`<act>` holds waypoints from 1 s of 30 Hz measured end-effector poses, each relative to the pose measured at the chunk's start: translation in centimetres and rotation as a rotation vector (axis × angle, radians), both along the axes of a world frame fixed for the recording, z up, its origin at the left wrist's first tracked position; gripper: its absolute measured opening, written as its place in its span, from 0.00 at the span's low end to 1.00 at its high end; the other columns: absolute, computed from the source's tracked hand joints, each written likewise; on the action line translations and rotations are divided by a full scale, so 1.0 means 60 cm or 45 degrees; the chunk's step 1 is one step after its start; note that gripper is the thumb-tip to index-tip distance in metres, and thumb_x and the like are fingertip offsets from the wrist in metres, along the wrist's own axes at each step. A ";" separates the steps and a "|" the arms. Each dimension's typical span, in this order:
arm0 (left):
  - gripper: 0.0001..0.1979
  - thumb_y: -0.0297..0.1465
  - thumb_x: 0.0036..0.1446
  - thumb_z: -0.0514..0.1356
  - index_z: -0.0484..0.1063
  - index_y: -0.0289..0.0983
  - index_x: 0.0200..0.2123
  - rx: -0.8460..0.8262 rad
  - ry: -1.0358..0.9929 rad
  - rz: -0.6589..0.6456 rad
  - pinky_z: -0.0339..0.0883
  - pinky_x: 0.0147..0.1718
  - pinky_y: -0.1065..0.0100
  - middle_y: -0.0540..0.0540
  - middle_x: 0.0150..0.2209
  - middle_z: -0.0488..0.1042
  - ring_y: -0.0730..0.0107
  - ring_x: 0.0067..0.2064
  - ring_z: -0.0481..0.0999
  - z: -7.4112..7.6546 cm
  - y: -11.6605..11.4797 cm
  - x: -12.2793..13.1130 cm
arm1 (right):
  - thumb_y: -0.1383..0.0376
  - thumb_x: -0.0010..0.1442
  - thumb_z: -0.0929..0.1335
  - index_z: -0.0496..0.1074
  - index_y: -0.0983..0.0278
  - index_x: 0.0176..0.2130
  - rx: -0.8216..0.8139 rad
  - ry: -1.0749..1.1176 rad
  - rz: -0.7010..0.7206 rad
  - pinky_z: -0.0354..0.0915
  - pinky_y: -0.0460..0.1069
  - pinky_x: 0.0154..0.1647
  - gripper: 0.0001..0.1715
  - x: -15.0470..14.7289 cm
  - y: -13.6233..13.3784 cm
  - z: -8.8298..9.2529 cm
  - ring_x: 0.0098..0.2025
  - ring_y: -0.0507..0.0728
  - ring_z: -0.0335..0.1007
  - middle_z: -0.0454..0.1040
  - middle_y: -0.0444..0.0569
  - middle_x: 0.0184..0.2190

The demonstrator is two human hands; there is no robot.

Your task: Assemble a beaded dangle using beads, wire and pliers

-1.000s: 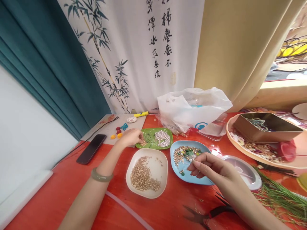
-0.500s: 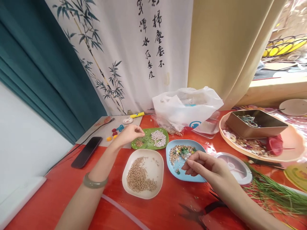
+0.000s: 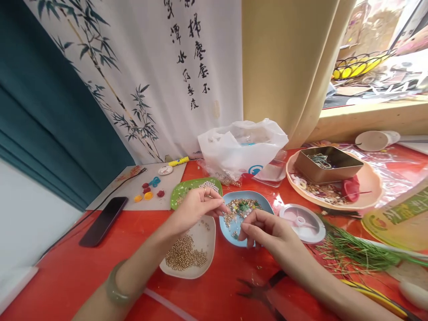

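Observation:
My left hand [image 3: 203, 206], a bangle on its wrist, is over the gap between the cream and blue plates. Its thumb and fingers are pinched together, and what they hold is too small to name. Just to the right, my right hand [image 3: 262, 229] is pinched above the front edge of the blue plate [image 3: 230, 229], its grip also too small to make out. Gold, green and white beads [image 3: 245, 206] lie on that plate. The cream plate [image 3: 207, 240] carries many gold beads [image 3: 183, 255]. Partly behind my left hand is the green plate [image 3: 177, 189] with pale beads.
Pliers [image 3: 259, 292] lie near the front edge. A phone [image 3: 103, 221] is at the left, a white plastic bag [image 3: 242, 149] at the back. On the right are a peach tray [image 3: 371, 185] with a metal box [image 3: 329, 167], a white spool [image 3: 302, 224] and green stems [image 3: 361, 252].
My left hand has moved right and nearer, from the green plate to beside my right hand. The camera view has shifted to the right. My right hand stays pinched by the blue plate.

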State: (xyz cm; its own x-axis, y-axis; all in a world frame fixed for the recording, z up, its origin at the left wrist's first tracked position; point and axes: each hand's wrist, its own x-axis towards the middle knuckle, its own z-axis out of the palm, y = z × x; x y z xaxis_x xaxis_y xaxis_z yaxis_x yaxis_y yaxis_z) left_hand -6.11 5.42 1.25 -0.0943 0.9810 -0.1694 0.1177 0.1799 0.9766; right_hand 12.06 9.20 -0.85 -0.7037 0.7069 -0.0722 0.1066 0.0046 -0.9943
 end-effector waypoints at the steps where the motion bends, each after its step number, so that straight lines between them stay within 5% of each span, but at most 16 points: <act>1: 0.06 0.31 0.50 0.58 0.66 0.34 0.27 -0.002 -0.010 -0.007 0.65 0.31 0.69 0.44 0.28 0.76 0.72 0.29 0.74 0.001 -0.002 0.005 | 0.64 0.55 0.62 0.64 0.64 0.25 -0.001 -0.007 -0.003 0.59 0.45 0.28 0.09 0.000 -0.001 0.000 0.25 0.49 0.64 0.71 0.43 0.23; 30: 0.07 0.32 0.51 0.58 0.63 0.34 0.27 -0.027 -0.094 -0.023 0.66 0.32 0.68 0.44 0.26 0.77 0.71 0.28 0.75 0.006 -0.007 0.019 | 0.61 0.54 0.61 0.63 0.63 0.24 0.036 -0.091 -0.006 0.58 0.47 0.28 0.11 -0.004 -0.006 -0.011 0.25 0.51 0.63 0.69 0.44 0.23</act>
